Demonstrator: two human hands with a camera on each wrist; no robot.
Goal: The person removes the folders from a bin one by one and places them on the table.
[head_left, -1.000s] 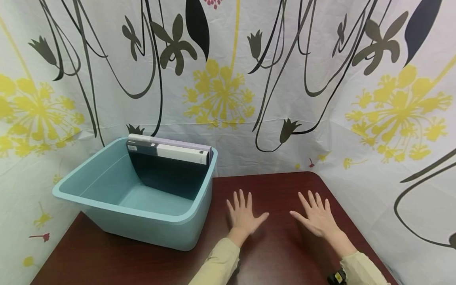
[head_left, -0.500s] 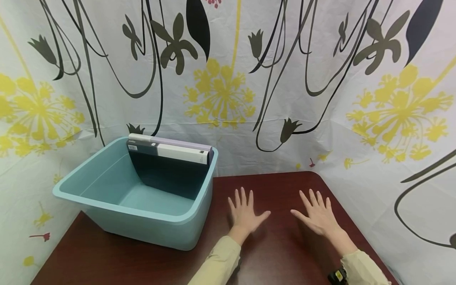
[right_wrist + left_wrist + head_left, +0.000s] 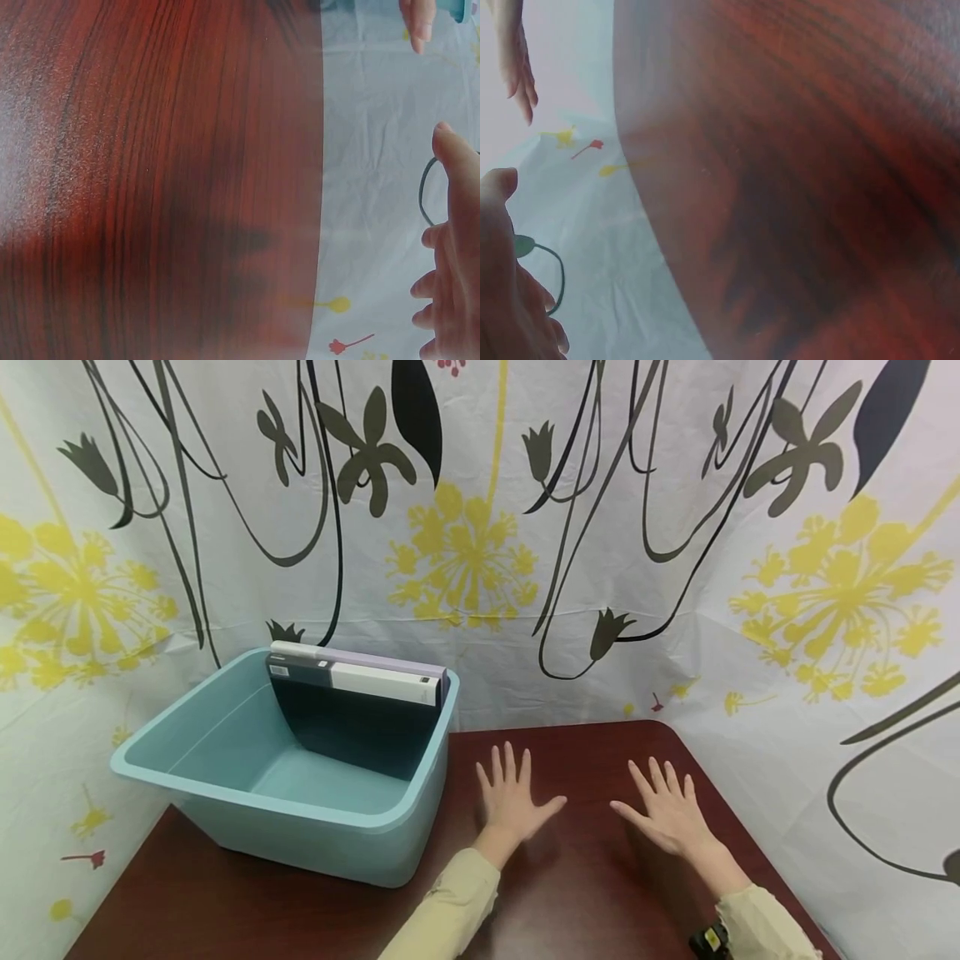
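Note:
My left hand is held over the table with its fingers straight and spread, just right of the blue basin. To its right, my right hand hovers in the same way, fingers fanned, near the table's right edge. Neither hand holds anything. Both wrist views show bare wood below: the left hand sits at the left border there, and the right hand at the right border. A light blue plastic basin stands at the left of the table. Inside it, binders lean against the back wall.
The dark red wooden table has a rounded far right corner. Behind and beside it hangs a white sheet with printed flowers. A dark wrist device shows below the right sleeve.
My left hand has shifted slightly forward, away from me. The right hand, basin and binders stay practically where they were.

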